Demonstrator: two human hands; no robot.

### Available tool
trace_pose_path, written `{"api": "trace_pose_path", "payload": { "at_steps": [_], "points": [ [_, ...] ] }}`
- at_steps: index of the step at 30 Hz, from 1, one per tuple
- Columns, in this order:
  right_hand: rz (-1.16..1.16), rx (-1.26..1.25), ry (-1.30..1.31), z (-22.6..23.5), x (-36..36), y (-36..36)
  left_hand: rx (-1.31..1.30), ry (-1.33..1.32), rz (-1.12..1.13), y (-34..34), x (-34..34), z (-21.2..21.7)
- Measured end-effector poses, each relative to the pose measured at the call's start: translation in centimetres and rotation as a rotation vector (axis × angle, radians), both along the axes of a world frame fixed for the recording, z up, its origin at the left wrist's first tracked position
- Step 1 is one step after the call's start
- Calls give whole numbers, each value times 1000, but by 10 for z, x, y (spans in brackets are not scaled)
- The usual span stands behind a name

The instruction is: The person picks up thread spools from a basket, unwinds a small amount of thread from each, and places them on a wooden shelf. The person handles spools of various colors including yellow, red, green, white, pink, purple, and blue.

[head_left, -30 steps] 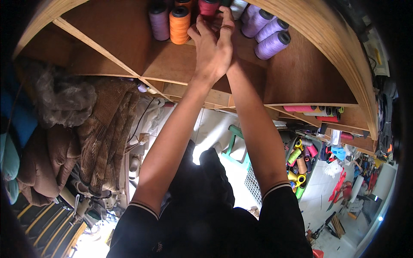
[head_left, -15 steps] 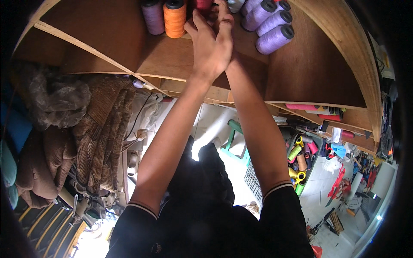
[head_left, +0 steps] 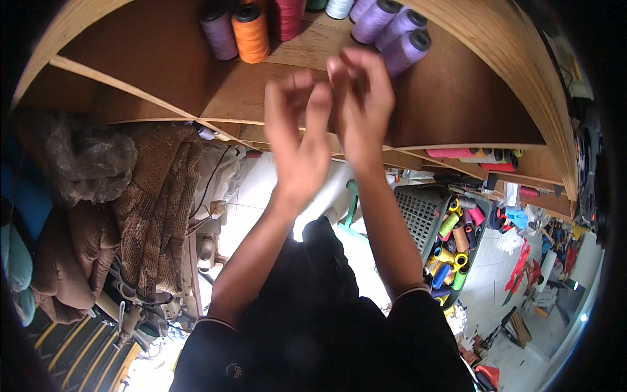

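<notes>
My left hand (head_left: pixel 297 140) hovers before the wooden shelf (head_left: pixel 464 91), fingers curled but apart, with nothing visible in it. Beside it my right hand (head_left: pixel 366 111) is raised, slightly blurred, its thumb and fingers also apart and bent. Beyond the hands stand thread spools: a dark purple spool (head_left: pixel 219 32), an orange spool (head_left: pixel 251 36), a red spool (head_left: pixel 287 18) and a white spool (head_left: pixel 339 7). Several lavender spools (head_left: pixel 405 52) lean together at the right, the nearest one close to my right fingertips.
Down to the right a grey crate (head_left: pixel 408 212) stands by a heap of mixed spools (head_left: pixel 450 261). A pink spool (head_left: pixel 450 153) lies on a lower shelf. Brown knitted fabric (head_left: pixel 153 215) and clear plastic (head_left: pixel 88 153) hang at left. A green stool (head_left: pixel 353 206) is below.
Both hands have drawn back from the spools toward me and moved apart, where before they overlapped. The view has shifted slightly, showing more of the crate.
</notes>
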State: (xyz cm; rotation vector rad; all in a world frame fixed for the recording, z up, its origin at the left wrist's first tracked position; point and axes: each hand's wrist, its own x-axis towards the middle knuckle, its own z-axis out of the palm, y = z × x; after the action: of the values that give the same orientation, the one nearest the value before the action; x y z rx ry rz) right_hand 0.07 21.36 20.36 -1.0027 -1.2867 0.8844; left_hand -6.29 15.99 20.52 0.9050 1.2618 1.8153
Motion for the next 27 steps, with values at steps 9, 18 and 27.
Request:
{"api": "trace_pose_path", "payload": {
  "at_steps": [9, 18, 27],
  "points": [
    [196, -820, 969, -88, 105, -209, 331, 620, -668, -111, 72, -26],
    [-109, -625, 1406, -50, 212, -240, 426, 1030, -1307, -129, 144, -107],
    [-368, -262, -612, -75, 262, -275, -977, -581, -1298, -147, 232, -132]
  ]
}}
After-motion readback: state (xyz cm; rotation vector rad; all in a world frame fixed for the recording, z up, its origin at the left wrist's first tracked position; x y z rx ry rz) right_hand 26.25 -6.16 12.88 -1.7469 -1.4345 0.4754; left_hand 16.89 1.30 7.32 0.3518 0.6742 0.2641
